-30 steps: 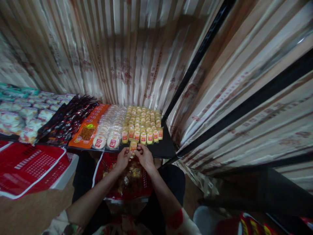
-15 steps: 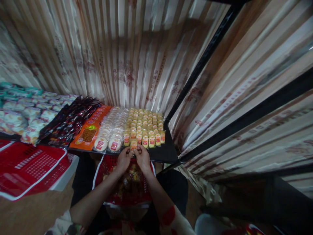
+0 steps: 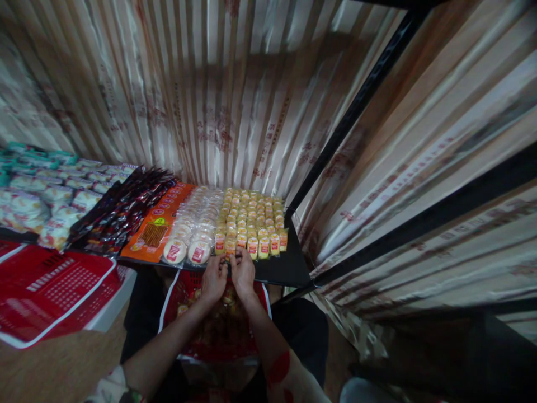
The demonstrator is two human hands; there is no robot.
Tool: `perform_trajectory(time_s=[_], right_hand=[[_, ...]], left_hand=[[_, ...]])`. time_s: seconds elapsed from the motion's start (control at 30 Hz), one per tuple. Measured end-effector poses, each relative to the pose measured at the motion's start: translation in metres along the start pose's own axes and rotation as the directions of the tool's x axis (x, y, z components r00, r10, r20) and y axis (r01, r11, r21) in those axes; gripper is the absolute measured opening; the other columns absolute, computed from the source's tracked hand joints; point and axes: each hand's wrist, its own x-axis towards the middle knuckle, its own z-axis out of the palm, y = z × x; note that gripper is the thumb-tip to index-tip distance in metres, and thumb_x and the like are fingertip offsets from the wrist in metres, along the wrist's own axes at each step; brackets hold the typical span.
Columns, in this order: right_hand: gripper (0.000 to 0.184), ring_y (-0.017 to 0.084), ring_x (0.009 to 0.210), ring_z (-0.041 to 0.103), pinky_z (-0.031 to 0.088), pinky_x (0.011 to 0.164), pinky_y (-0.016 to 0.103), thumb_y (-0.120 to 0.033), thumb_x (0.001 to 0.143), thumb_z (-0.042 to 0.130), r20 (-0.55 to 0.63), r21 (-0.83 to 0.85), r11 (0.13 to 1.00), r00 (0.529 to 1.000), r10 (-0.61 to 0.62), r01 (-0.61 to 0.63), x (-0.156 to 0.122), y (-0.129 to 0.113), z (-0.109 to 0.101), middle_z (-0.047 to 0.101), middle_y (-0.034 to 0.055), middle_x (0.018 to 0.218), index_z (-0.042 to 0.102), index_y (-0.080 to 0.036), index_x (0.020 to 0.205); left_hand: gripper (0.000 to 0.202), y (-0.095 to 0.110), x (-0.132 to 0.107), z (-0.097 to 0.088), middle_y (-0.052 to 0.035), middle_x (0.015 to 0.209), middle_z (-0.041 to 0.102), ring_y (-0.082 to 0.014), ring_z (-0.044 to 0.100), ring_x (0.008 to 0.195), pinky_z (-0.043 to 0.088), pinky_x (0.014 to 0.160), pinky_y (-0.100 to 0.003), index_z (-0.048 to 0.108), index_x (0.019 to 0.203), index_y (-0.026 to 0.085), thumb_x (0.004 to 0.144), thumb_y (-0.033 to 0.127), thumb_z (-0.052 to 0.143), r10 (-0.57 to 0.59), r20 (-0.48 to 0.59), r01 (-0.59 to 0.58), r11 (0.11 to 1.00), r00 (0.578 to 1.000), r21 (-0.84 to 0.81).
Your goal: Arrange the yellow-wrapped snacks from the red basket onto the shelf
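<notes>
Small yellow packaged cakes (image 3: 263, 246) with red and white labels stand in rows on the black shelf (image 3: 289, 270). At the front of one row is a cake packet (image 3: 230, 246), upright against those behind it. My left hand (image 3: 215, 277) pinches its lower left edge, and my right hand (image 3: 242, 274) pinches its lower right edge. The fingertips partly cover the bottom of the packet. Below my forearms, between my knees, a red basket (image 3: 165, 305) with a white rim holds more small yellow packets.
Round white packaged biscuits (image 3: 198, 252), an orange snack bag (image 3: 153, 232), dark shiny packets (image 3: 111, 218) and white packets (image 3: 56, 224) line the shelf leftward. Another red basket (image 3: 71, 291) stands below left. Black metal posts (image 3: 356, 106) and striped sheeting (image 3: 251, 89) enclose the shelf.
The cake packet has moved forward from the shelf's front edge to the front of its row, with both hands following. The view has shifted slightly.
</notes>
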Motion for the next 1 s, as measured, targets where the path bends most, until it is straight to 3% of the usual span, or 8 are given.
perform_trajectory(time_s=[0.23,0.57,0.83,1.0], right_hand=[[0.021,0.015,0.064,0.059,0.045,0.066,0.028,-0.028,0.082,0.044,0.0,-0.041,0.999,0.999,0.034,-0.034,0.001,0.0,0.003,0.063,0.0044,0.089,0.053,-0.019,0.098],[0.022,0.015,0.072,0.057,0.048,0.07,0.03,-0.022,0.083,0.038,-0.06,-0.003,0.997,0.996,-0.071,0.071,-0.011,0.001,0.006,0.054,0.0084,0.098,0.053,-0.018,0.098],[0.031,0.019,0.096,0.054,0.046,0.086,0.033,-0.021,0.084,0.036,-0.036,-0.005,0.991,0.991,-0.131,0.13,-0.015,0.004,0.007,0.054,0.0118,0.105,0.059,-0.016,0.105],[0.031,0.018,0.093,0.055,0.046,0.086,0.033,-0.018,0.084,0.036,0.002,-0.011,0.992,0.992,-0.126,0.126,-0.019,0.005,0.008,0.053,0.0109,0.102,0.061,-0.016,0.102]], left_hand=[[0.029,0.003,0.003,0.001,-0.0094,0.099,0.059,-0.0171,0.06,0.084,0.051,0.081,-0.037,0.056,0.106,0.015,0.08,0.017,0.043,0.029,0.028,-0.03,0.999,0.999,0.032],[0.031,0.002,0.006,0.0,-0.0084,0.101,0.059,-0.0179,0.058,0.093,0.049,0.086,-0.036,0.058,0.107,0.017,0.079,0.014,0.044,0.022,0.031,-0.024,0.998,0.999,0.05],[0.035,0.004,0.007,-0.001,-0.0097,0.104,0.06,-0.0188,0.057,0.098,0.046,0.091,-0.037,0.059,0.109,0.016,0.078,0.012,0.044,0.021,0.041,-0.024,0.997,0.999,0.077],[0.033,0.005,0.006,0.0,-0.01,0.104,0.06,-0.0189,0.057,0.098,0.046,0.092,-0.037,0.06,0.108,0.015,0.08,0.013,0.042,0.032,0.033,-0.035,0.996,0.999,0.085]])
